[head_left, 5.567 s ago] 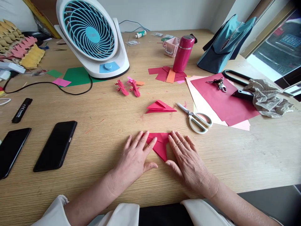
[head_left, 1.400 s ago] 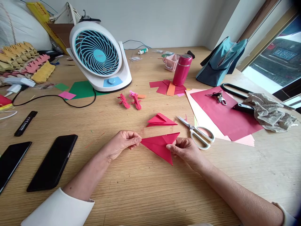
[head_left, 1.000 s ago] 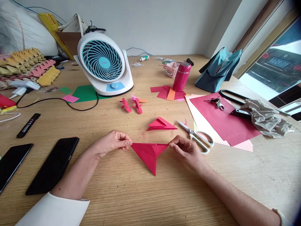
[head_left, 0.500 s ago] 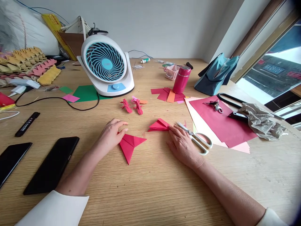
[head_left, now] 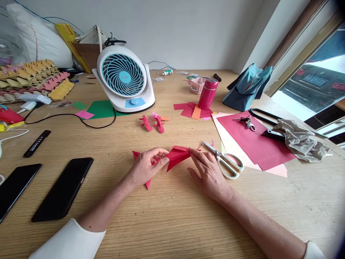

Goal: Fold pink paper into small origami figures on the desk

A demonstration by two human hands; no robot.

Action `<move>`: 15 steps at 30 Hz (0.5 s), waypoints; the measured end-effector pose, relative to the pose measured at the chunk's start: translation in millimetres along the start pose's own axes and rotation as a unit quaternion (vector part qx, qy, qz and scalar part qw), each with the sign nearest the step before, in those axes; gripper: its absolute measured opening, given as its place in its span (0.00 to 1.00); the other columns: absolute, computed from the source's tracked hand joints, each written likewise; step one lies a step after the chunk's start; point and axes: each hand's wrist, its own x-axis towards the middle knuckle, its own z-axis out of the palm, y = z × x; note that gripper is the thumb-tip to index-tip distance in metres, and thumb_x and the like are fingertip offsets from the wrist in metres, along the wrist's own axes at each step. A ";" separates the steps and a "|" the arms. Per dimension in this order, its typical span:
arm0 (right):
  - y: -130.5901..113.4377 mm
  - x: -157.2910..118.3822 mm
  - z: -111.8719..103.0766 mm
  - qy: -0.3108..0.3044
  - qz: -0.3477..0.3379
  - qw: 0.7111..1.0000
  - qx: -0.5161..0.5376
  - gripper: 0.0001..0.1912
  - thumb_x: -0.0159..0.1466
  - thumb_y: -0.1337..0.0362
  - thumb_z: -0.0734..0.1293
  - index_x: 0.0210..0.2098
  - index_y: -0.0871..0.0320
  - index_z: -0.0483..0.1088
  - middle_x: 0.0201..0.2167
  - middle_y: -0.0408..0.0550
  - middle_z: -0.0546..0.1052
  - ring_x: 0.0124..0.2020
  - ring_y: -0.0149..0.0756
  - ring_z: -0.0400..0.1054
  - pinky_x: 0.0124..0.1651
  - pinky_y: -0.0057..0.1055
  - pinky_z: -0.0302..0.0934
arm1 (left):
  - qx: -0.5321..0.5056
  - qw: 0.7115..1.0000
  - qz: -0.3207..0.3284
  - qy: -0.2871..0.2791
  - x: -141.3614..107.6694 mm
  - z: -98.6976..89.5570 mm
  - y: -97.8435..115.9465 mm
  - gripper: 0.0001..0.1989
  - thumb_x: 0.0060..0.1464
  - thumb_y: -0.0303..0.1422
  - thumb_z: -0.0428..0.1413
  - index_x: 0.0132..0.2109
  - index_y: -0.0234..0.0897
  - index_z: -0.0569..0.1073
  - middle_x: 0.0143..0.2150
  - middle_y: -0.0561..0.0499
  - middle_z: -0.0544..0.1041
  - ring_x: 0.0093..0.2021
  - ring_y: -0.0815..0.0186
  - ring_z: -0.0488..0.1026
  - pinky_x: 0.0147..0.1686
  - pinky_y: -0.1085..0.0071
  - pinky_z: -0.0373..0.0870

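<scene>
Between my hands is a folded red paper piece (head_left: 178, 157), partly opened and raised at its near flap. My left hand (head_left: 147, 166) pinches its left end between thumb and fingers. The fingertips of my right hand (head_left: 208, 172) press on its right end, with the thumb held apart below. Under my left hand lies another folded red paper (head_left: 148, 184), mostly hidden, with only its corners showing. White-handled scissors (head_left: 228, 162) rest just right of my right hand. Two small red folded paper figures (head_left: 146, 123) lie farther back.
A white and blue fan (head_left: 124, 79) stands at the back left. Two black phones (head_left: 63, 189) and a marker (head_left: 37, 144) are at the left. Behind are a pink bottle (head_left: 208, 94) and a teal bag (head_left: 248, 88); red sheets (head_left: 253, 142) lie at the right.
My left hand has moved right, from the left folded paper to the left end of the other one. That piece has been opened somewhat. My right hand has stayed at its right end.
</scene>
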 end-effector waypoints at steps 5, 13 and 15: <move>-16.2 -2.9 -2.1 -0.014 -0.041 0.999 0.010 0.31 0.70 0.65 0.62 0.70 0.63 0.52 0.68 0.59 0.62 0.52 0.52 0.66 0.53 0.51 0.66 | -0.141 0.987 -0.073 -0.002 -2.5 7.6 7.5 0.21 0.56 0.43 0.59 0.50 0.34 0.71 0.44 0.44 0.80 0.44 0.60 0.78 0.41 0.67 0.74; -9.6 -6.6 -1.7 0.028 -0.065 0.988 0.139 0.28 0.70 0.72 0.60 0.68 0.58 0.55 0.65 0.59 0.65 0.64 0.46 0.62 0.64 0.46 0.62 | -0.126 0.990 -0.065 0.020 -1.4 5.0 5.4 0.09 0.56 0.37 0.58 0.38 0.36 0.69 0.35 0.52 0.74 0.36 0.68 0.72 0.37 0.71 0.68; -9.0 -6.3 -4.4 0.045 -0.044 0.982 0.179 0.24 0.69 0.73 0.60 0.64 0.57 0.62 0.62 0.58 0.68 0.62 0.44 0.65 0.62 0.44 0.65 | -0.108 0.993 -0.046 0.030 -0.5 4.9 4.1 0.08 0.55 0.35 0.57 0.36 0.36 0.68 0.32 0.54 0.71 0.33 0.70 0.69 0.35 0.72 0.66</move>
